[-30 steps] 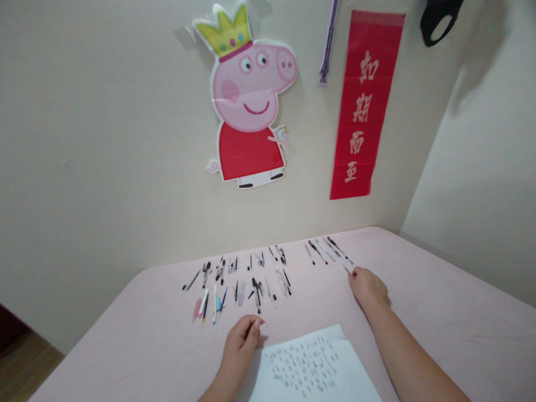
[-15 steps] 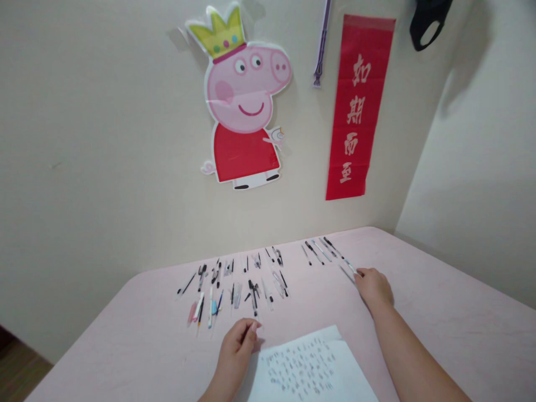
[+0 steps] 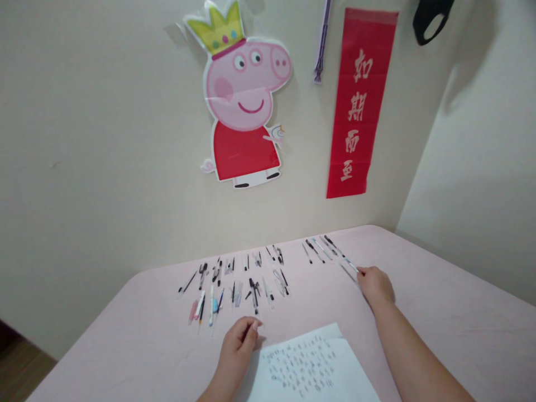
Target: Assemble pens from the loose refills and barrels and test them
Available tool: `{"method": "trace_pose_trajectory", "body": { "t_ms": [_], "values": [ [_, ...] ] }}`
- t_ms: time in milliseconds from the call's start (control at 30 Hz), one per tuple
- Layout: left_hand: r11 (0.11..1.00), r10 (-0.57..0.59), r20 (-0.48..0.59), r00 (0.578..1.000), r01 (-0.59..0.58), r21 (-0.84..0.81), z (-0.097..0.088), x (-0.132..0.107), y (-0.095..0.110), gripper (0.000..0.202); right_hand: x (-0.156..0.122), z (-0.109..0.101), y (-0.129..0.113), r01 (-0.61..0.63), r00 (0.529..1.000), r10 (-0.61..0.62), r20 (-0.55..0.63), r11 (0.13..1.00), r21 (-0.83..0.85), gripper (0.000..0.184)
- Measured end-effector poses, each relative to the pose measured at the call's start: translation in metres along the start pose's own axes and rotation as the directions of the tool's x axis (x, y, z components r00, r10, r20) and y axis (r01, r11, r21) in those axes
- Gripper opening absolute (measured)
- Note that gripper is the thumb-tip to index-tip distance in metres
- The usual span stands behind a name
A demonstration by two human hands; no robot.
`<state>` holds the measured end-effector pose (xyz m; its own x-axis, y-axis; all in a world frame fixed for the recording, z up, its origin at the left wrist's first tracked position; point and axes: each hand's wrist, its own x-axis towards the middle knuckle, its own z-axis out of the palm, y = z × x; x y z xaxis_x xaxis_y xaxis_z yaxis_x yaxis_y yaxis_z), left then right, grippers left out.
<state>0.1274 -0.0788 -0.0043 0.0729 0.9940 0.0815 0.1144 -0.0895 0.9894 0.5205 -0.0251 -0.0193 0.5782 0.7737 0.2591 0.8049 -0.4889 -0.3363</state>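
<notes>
My right hand [image 3: 376,285] rests on the pink table [image 3: 439,312] with its fingers curled, the fingertips touching a clear pen [image 3: 348,270] at the near end of a row of pens [image 3: 320,250]. My left hand [image 3: 238,341] lies loosely curled with the fingers bent inward, just left of a white sheet of paper [image 3: 310,365] covered in handwriting. Nothing shows inside the left hand. In front of it lie several pens and pen parts [image 3: 234,282] in rough rows.
The table stands in a room corner. On the wall hang a cartoon pig cutout [image 3: 242,95], a red banner [image 3: 360,100] with characters, a purple tassel [image 3: 321,42] and a black mask [image 3: 431,19]. A wooden floor [image 3: 20,374] shows at lower left.
My right hand slid slightly right and toward me along the pen at the row's end. The left hand has barely moved. The view shifted a little.
</notes>
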Motion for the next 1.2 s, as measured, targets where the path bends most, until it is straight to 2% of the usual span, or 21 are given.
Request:
{"method": "trace_pose_trajectory", "body": {
  "t_ms": [100,167,233,300,367,467,667,967,1200],
  "values": [
    [1.000,-0.010,0.022,1.000,0.010,0.014,0.000,-0.001,0.002,0.041,-0.002,-0.004,-0.004,0.009,0.999,-0.010,-0.034,1.000,-0.013,0.034],
    [0.998,0.007,0.061,0.998,-0.011,0.070,0.000,-0.001,0.001,0.035,-0.004,-0.006,-0.008,0.052,0.992,-0.054,-0.115,0.998,-0.021,0.035],
    [0.982,0.054,0.117,0.992,-0.074,0.174,0.000,0.000,-0.001,0.028,-0.006,-0.007,-0.016,0.146,0.970,-0.142,-0.198,0.989,0.005,0.035],
    [0.945,0.096,0.179,0.979,-0.146,0.292,0.000,0.000,-0.003,0.023,-0.009,-0.005,-0.026,0.269,0.943,-0.245,-0.227,0.960,0.079,0.034],
    [0.905,0.112,0.223,0.968,-0.192,0.380,0.000,-0.001,-0.003,0.020,-0.014,-0.002,-0.037,0.363,0.923,-0.327,-0.201,0.914,0.183,0.033],
    [0.858,0.102,0.266,0.959,-0.220,0.464,0.000,-0.003,0.002,0.021,-0.024,0.003,-0.052,0.440,0.897,-0.427,-0.112,0.847,0.297,0.034],
    [0.784,0.080,0.331,0.940,-0.265,0.561,0.002,-0.009,0.012,0.021,-0.041,0.013,-0.071,0.448,0.847,-0.526,0.081,0.786,0.426,0.034],
    [0.768,0.115,0.343,0.932,-0.303,0.565,0.001,-0.007,0.007,0.021,-0.042,0.017,-0.076,0.373,0.874,-0.460,0.155,0.840,0.394,0.036],
    [0.769,0.135,0.352,0.926,-0.322,0.553,0.000,-0.007,0.007,0.021,-0.050,0.007,-0.094,0.196,0.930,-0.255,0.264,0.953,0.230,0.035]
  ]
}}
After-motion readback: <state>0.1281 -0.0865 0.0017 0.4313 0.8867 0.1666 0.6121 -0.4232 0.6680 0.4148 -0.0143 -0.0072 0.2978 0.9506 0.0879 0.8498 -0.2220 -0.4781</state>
